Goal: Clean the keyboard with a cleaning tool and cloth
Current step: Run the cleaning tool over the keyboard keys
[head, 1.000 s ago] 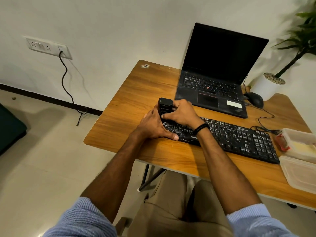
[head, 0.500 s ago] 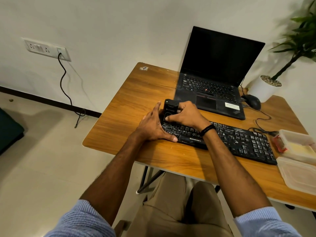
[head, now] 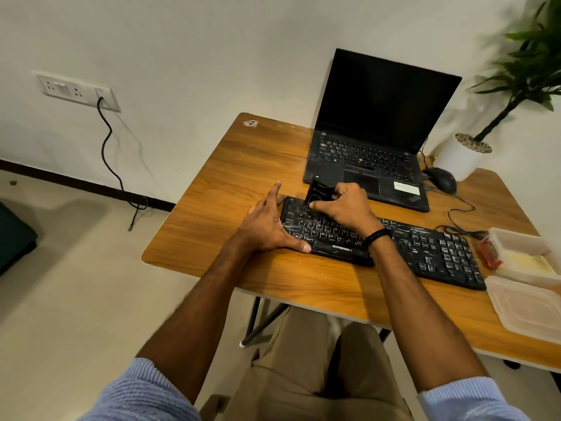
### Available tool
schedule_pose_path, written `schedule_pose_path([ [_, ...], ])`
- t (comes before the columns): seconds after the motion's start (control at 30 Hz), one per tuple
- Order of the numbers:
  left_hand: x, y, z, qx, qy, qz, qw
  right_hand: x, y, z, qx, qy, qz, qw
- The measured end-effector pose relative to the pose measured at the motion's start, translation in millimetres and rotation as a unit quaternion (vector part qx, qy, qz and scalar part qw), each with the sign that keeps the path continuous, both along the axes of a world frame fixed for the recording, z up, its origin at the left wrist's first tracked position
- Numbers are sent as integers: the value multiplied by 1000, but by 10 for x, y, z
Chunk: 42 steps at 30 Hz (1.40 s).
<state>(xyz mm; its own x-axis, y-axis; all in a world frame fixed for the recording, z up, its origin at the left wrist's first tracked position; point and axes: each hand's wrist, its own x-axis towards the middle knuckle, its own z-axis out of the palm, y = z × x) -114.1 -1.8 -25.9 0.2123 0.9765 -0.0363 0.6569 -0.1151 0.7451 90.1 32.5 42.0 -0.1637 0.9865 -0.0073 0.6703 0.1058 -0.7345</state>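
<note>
Black and lone, one keyboard (head: 425,250) lies near the wooden table (head: 243,165) front edge. At its far-left corner the right hand (head: 343,206) grips one cleaning tool (head: 318,191), seemingly touching keys; the left hand (head: 267,226) rests flat, fingers straight, on its left end. One laptop (head: 373,132) stands behind.

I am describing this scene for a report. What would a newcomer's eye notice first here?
First, the right hand gripping a small black cleaning tool on the far left corner of the keyboard. The left hand lies with straight fingers against the keyboard's left end. Behind them stands an open laptop with a dark screen.
</note>
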Motion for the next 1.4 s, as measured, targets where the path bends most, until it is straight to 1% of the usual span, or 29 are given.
schedule_pose_path([
  [0.07,9,0,4,-4,-2,-2,1000,-35,-35,-57,-39,5,49,998],
  [0.1,8,-1,3,-4,-2,-3,1000,-53,-51,-78,-38,-1,58,998],
  [0.13,9,0,-1,-5,-1,-3,1000,-64,-64,-78,-24,-3,52,998],
  [0.2,4,-3,3,-5,-1,0,1000,-48,-21,-44,35,-25,-3,999],
  [0.23,3,-4,7,-5,-1,1,1000,-31,3,-29,45,-26,-19,998],
  [0.27,3,-5,12,-5,-2,3,1000,-15,19,-32,36,-21,-10,999],
  [0.33,5,-7,21,-6,-4,1,1000,-40,-18,-55,-42,18,58,997],
  [0.37,10,-7,19,-7,-4,-2,1000,-57,-51,-77,-62,23,76,995],
  [0.43,9,-6,9,-7,-4,-4,1000,-70,-40,-99,-20,1,48,999],
  [0.5,3,2,1,-8,-4,-1,1000,-46,-20,-48,53,-46,-27,997],
  [0.53,0,8,1,-8,-5,2,1000,-25,-15,-33,52,-46,-29,997],
  [0.57,-1,7,1,-9,-5,2,1000,-14,-15,-48,30,-31,-2,999],
  [0.63,4,4,5,-12,-8,-1,1000,-32,-98,-51,-60,22,76,995],
  [0.67,6,1,5,-11,-9,-4,1000,-36,-122,-69,-59,19,84,995],
  [0.7,8,-2,3,-10,-9,-5,1000,-36,-107,-79,-31,4,59,998],
  [0.77,7,-5,10,-6,-10,-2,1000,-9,-38,-54,65,-50,-33,996],
  [0.8,5,-3,12,-5,-9,1,1000,3,-11,-44,78,-45,-55,994],
  [0.83,3,-3,14,-5,-8,3,1000,9,12,-70,64,-29,-41,997],
  [0.93,11,-5,16,-8,-6,1,1000,-46,-85,-98,-48,51,71,995],
  [0.97,12,-7,16,-10,-6,-1,1000,-58,-88,-118,-41,46,71,996],
  [1.0,14,-7,17,-11,-6,-1,1000,-58,-48,-130,-17,42,45,998],
  [1.07,10,-12,25,-11,-7,3,1000,-42,23,-94,49,-6,-35,998],
  [1.1,11,-13,31,-10,-7,4,1000,-31,51,-98,42,-2,-41,998],
  [1.2,29,-11,39,-10,-6,5,1000,-108,8,-160,-56,69,43,995],
  [1.23,33,-13,38,-10,-5,4,1000,-151,-23,-178,-50,65,50,995],
  [1.27,29,-15,38,-12,-4,3,1000,-192,-6,-195,-23,48,29,998],
  [1.33,18,-16,42,-14,-5,3,1000,-247,41,-167,58,2,-42,997],
  [1.37,11,-13,42,-14,-6,4,1000,-253,75,-168,57,3,-47,997],
  [1.4,9,-6,39,-14,-7,9,1000,-275,83,-162,28,18,-23,999],
])
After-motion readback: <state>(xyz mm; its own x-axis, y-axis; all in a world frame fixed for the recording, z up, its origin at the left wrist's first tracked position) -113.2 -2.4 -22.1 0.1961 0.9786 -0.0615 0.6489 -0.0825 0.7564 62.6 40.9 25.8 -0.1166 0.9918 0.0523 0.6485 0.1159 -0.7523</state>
